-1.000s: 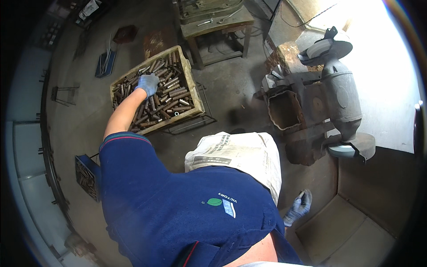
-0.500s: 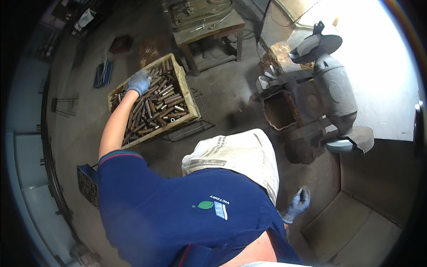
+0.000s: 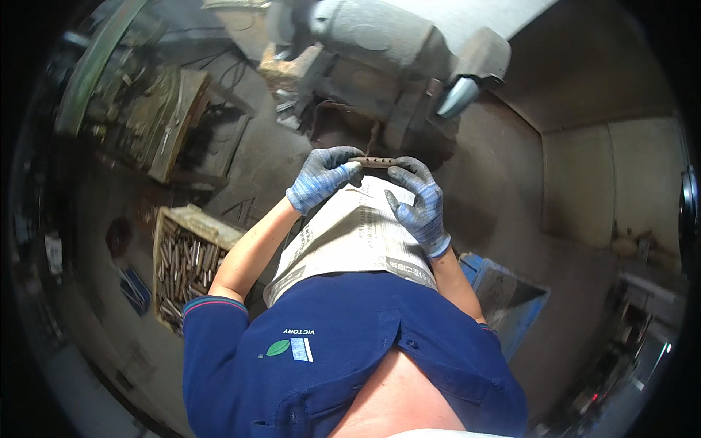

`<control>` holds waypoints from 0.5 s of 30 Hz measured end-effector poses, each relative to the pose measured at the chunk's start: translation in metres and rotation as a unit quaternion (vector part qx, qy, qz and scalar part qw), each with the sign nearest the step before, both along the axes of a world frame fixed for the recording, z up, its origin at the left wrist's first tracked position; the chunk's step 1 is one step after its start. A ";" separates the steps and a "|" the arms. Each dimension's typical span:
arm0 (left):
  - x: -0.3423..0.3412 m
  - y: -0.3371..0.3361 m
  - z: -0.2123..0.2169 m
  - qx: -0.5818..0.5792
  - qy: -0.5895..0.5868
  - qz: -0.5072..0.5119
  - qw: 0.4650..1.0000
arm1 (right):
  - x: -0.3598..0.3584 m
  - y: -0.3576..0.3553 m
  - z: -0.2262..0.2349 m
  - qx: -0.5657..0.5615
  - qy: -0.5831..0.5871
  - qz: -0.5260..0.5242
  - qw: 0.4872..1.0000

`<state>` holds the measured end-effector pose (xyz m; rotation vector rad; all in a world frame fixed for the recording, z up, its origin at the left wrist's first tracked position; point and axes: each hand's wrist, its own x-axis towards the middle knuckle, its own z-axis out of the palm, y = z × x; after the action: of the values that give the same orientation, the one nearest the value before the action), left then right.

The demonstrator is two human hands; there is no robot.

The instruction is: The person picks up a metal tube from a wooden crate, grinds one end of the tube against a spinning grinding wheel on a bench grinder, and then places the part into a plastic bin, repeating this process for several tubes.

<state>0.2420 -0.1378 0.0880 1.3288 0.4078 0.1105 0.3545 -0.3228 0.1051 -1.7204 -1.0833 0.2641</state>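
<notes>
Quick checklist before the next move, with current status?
1. Gloves on both hands: ok.
2. Left hand gripping the holed metal piece: ok, at its left end.
3. Right hand gripping it: cannot tell; fingers at the right end, thumb apart.
4. Piece clear of the grinding wheel: ok, apart.
5. Wheel stopped: cannot tell from a still.
6. Apron covering the lap: ok.

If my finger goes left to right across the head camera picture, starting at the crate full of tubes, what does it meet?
Crate → left hand → brown tube with holes → right hand → blue bin.
</notes>
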 end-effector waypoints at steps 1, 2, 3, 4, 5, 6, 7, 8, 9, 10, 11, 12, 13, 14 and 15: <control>0.008 -0.001 -0.005 -0.023 -0.005 -0.020 1.000 | 0.001 -0.003 0.002 -0.017 -0.022 -0.031 0.999; 0.017 -0.002 -0.010 -0.046 -0.009 -0.039 0.998 | -0.001 -0.005 0.006 -0.034 -0.043 -0.061 0.997; 0.025 -0.001 -0.016 -0.084 -0.007 -0.057 0.995 | -0.003 -0.007 0.009 -0.054 -0.064 -0.093 0.992; 0.034 0.000 -0.022 -0.122 -0.004 -0.072 0.990 | -0.001 -0.009 0.002 -0.059 -0.037 -0.109 0.992; 0.042 0.001 -0.026 -0.160 0.001 -0.086 0.983 | 0.004 -0.011 -0.007 -0.031 -0.002 -0.124 0.992; 0.050 0.001 -0.026 -0.177 -0.002 -0.110 0.978 | 0.009 -0.014 -0.017 -0.003 0.030 -0.139 0.990; 0.057 0.002 -0.027 -0.189 0.001 -0.128 0.974 | 0.012 -0.017 -0.026 0.029 0.064 -0.151 0.986; 0.063 0.004 -0.028 -0.202 0.003 -0.145 0.969 | 0.013 -0.018 -0.034 0.045 0.070 -0.162 0.983; 0.069 0.005 -0.030 -0.215 0.007 -0.160 0.963 | 0.011 -0.017 -0.028 0.032 0.025 -0.181 0.983; 0.077 0.006 -0.035 -0.223 -0.002 -0.174 0.959 | 0.009 -0.014 -0.016 0.020 -0.022 -0.197 0.980; 0.082 0.006 -0.038 -0.232 -0.004 -0.183 0.955 | 0.007 -0.011 -0.010 0.007 -0.068 -0.212 0.975; 0.088 0.005 -0.038 -0.242 -0.006 -0.191 0.951 | 0.008 -0.010 -0.011 -0.003 -0.075 -0.221 0.972; 0.093 0.004 -0.039 -0.251 -0.009 -0.198 0.947 | 0.008 -0.010 -0.009 -0.007 -0.070 -0.233 0.970; 0.098 0.003 -0.038 -0.261 -0.009 -0.209 0.942 | 0.008 -0.010 -0.007 -0.012 -0.065 -0.244 0.967; 0.102 0.002 -0.040 -0.247 -0.006 -0.211 0.946 | 0.008 -0.010 -0.005 -0.016 -0.059 -0.254 0.965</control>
<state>0.3439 -0.1360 0.0478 0.8908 0.1170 -0.3237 0.3624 -0.3332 0.0997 -1.9959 -0.6869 -0.1480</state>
